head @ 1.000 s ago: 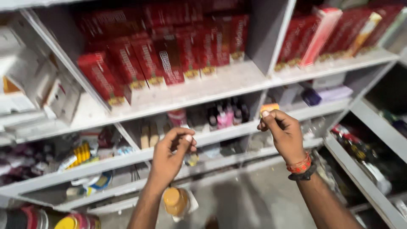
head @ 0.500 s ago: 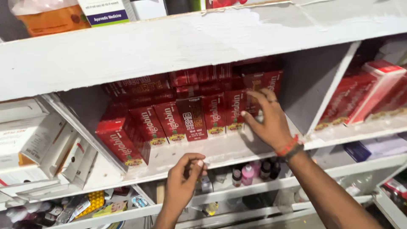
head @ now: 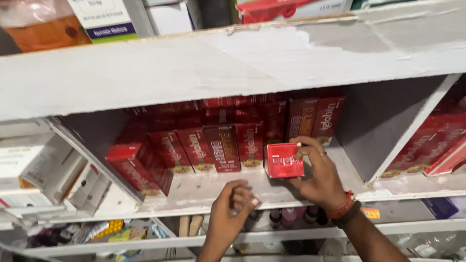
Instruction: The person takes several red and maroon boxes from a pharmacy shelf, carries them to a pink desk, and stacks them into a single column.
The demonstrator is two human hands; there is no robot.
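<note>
While the right hand (head: 320, 177) pinches a small red cardboard carton (head: 284, 160) by its end, tipped out at the white painted shelf (head: 204, 191) front so its face shows, the left hand (head: 233, 208) rests curled and empty on the shelf edge, seemingly for support.

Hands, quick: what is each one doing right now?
Left hand: fingers curled at the shelf edge; any hold cannot be told.
Right hand: closed on a red carton, tilted off the shelf.
</note>
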